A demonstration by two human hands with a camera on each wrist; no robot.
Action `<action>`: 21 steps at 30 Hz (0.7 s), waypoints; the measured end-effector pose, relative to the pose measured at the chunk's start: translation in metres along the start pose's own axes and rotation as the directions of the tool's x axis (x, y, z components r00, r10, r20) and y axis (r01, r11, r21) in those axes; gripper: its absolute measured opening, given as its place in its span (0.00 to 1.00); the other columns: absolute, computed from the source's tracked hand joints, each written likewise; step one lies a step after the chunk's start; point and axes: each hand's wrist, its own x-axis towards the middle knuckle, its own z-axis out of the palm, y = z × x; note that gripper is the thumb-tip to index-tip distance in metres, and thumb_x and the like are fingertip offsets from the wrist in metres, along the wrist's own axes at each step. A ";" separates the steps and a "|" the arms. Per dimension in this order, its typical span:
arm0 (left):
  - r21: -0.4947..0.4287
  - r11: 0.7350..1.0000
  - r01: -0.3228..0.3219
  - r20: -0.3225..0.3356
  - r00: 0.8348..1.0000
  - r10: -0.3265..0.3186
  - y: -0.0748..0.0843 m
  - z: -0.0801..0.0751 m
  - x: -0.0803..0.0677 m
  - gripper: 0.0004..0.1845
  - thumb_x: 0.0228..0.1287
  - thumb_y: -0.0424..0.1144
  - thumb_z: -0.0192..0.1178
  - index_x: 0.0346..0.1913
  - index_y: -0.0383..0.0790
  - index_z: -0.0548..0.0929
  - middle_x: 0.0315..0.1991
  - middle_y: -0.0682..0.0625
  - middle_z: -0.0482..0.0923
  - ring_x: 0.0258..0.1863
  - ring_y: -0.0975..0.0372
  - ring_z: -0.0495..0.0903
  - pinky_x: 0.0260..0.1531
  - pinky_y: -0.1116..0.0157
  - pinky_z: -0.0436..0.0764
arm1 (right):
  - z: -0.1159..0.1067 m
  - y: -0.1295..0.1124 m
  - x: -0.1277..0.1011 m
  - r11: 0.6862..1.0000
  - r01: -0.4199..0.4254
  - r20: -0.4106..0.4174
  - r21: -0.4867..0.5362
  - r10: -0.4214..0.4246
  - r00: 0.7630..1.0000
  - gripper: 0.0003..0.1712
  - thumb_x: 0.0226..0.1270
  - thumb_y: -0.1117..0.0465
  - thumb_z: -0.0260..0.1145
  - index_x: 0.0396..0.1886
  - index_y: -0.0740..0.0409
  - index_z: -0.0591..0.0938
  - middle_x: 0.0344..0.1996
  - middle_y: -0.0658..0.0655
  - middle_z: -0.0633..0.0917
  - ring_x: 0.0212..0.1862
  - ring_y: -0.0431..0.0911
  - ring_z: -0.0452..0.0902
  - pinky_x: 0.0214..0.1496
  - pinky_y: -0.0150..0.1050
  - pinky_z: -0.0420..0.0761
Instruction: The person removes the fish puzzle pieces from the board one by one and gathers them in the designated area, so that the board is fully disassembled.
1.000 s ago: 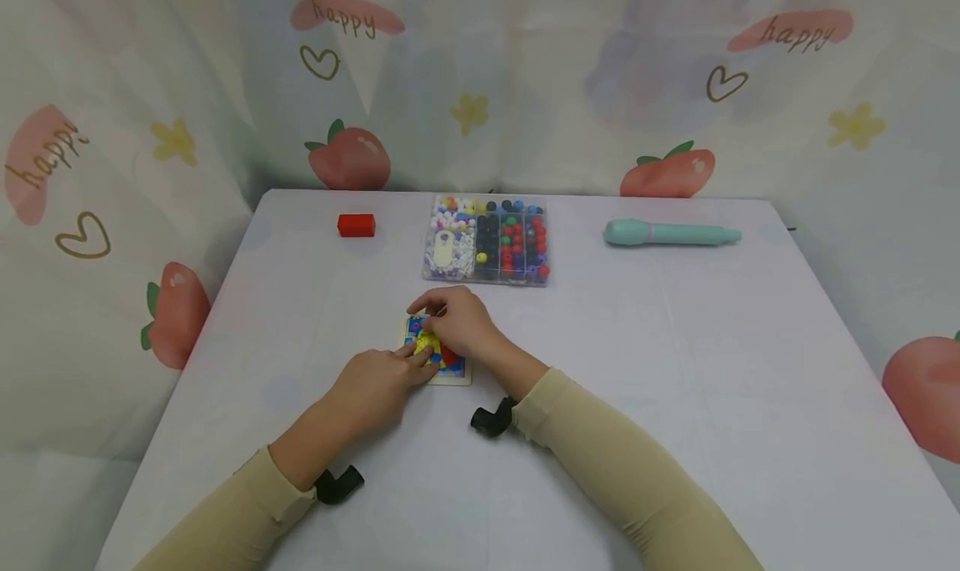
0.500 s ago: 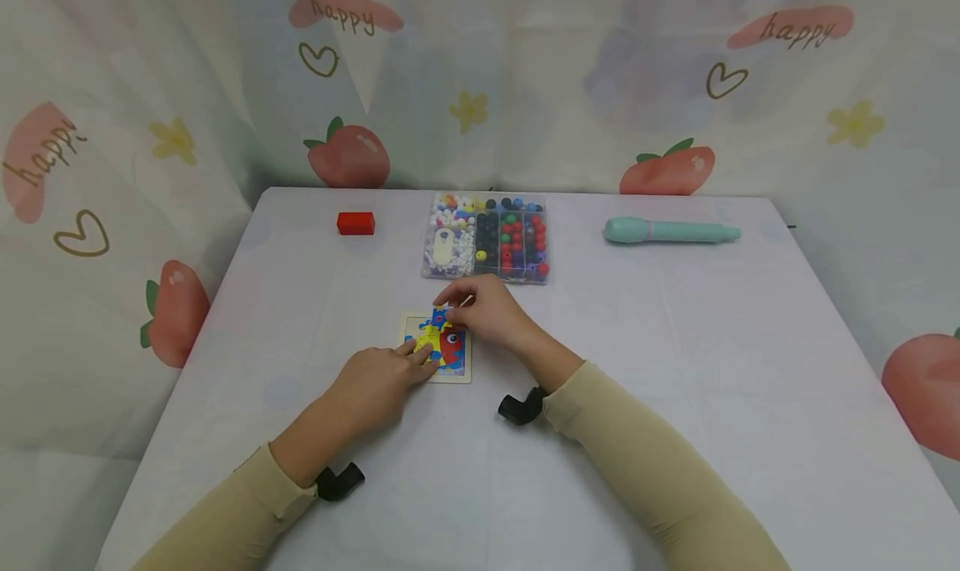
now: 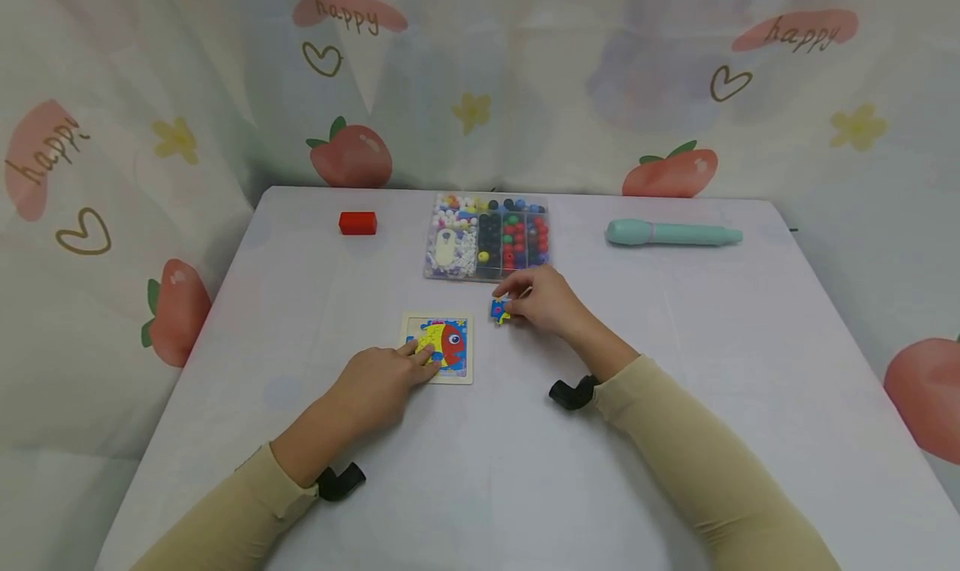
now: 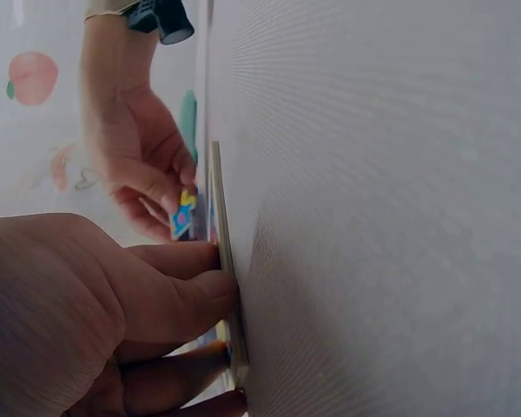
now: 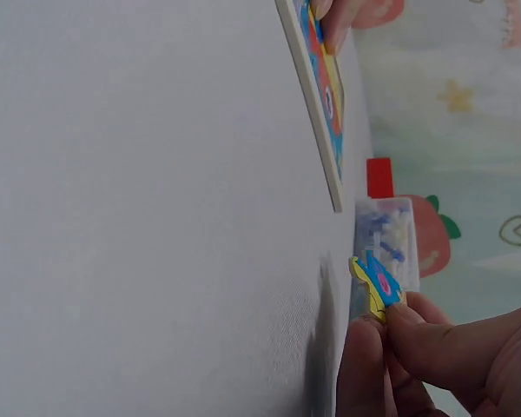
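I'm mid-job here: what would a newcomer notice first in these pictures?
Probably the bright fish puzzle on the table, with the left hand resting its fingers on it. Next, the small blue and yellow piece pinched in the right hand, just right of the puzzle. Behind both, near the table's far edge, lies a box of colourful beads.

I see a puzzle board (image 3: 469,350) with a matt, wood-like rim; beneath it, a matt, cloth-like white cover (image 3: 480,488); behind it, a glossy clear plastic box (image 3: 453,277) of smooth beads (image 3: 517,239).
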 end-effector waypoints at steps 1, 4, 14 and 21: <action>0.002 1.000 -0.002 -0.001 1.000 0.002 0.000 0.000 0.000 0.28 0.63 0.34 0.67 0.66 0.57 0.82 0.70 0.54 0.78 0.71 0.55 0.76 0.43 0.57 0.89 | -0.001 0.001 0.001 1.000 -0.012 0.002 0.000 0.012 1.000 0.11 0.67 0.68 0.69 0.45 0.53 0.90 0.36 0.57 0.82 0.32 0.48 0.86 0.35 0.39 0.87; 0.005 1.000 -0.007 0.000 1.000 0.007 0.000 0.000 0.000 0.28 0.63 0.34 0.67 0.66 0.57 0.82 0.70 0.54 0.78 0.71 0.55 0.76 0.43 0.57 0.89 | -0.003 0.004 0.002 1.000 -0.028 0.007 -0.012 0.028 1.000 0.10 0.66 0.69 0.69 0.43 0.54 0.90 0.36 0.58 0.83 0.30 0.48 0.86 0.34 0.39 0.87; 0.006 1.000 -0.012 -0.011 1.000 0.012 0.000 0.000 -0.001 0.28 0.64 0.34 0.66 0.66 0.57 0.82 0.69 0.54 0.78 0.71 0.55 0.77 0.43 0.57 0.89 | -0.006 0.010 0.000 0.998 -0.021 0.028 -0.066 0.023 0.999 0.08 0.67 0.68 0.70 0.41 0.53 0.91 0.35 0.58 0.89 0.24 0.46 0.82 0.29 0.39 0.85; -0.003 1.000 -0.003 -0.004 1.000 0.003 -0.001 0.002 0.001 0.28 0.63 0.34 0.67 0.66 0.57 0.82 0.69 0.54 0.78 0.71 0.55 0.76 0.44 0.56 0.89 | -0.007 0.012 -0.003 0.999 -0.013 0.026 -0.050 0.014 1.000 0.07 0.65 0.66 0.72 0.41 0.53 0.91 0.32 0.57 0.86 0.23 0.47 0.80 0.26 0.39 0.83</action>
